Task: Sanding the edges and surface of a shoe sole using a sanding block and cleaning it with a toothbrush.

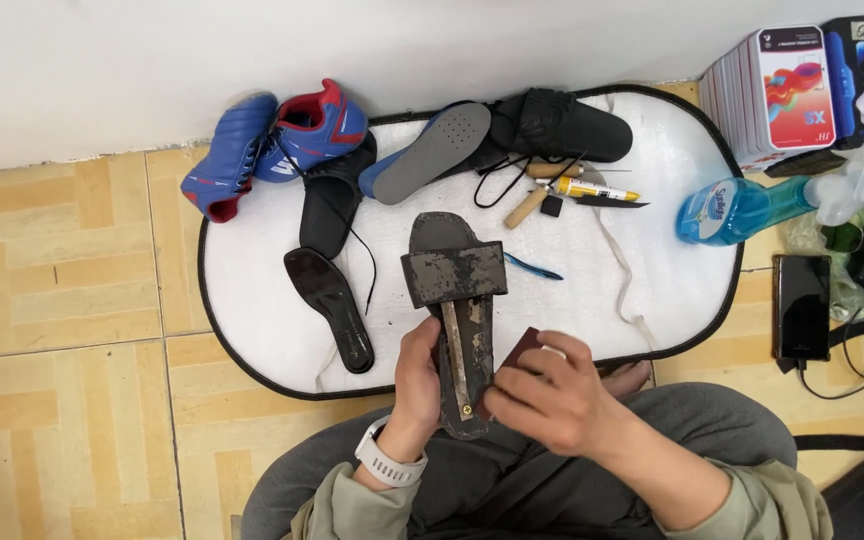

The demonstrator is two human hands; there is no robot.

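Observation:
My left hand [418, 375] grips the heel end of a worn dark slide sandal [459, 290], holding it up with the strap side facing me and a metal strip running down its footbed. My right hand [550, 395] pinches a small dark reddish-brown piece [520, 349] against the sandal's right edge. A white watch [389, 463] sits on my left wrist. Both hands hover over my lap at the near edge of the white mat [252, 260].
On the mat lie blue and red sports shoes [277, 145], black insoles [330, 300], a grey insole [430, 150], a black slipper [562, 125], a glue tube [592, 188] and tools. A blue spray bottle [742, 207], a phone [802, 305], boxes [802, 85] and cables sit to the right.

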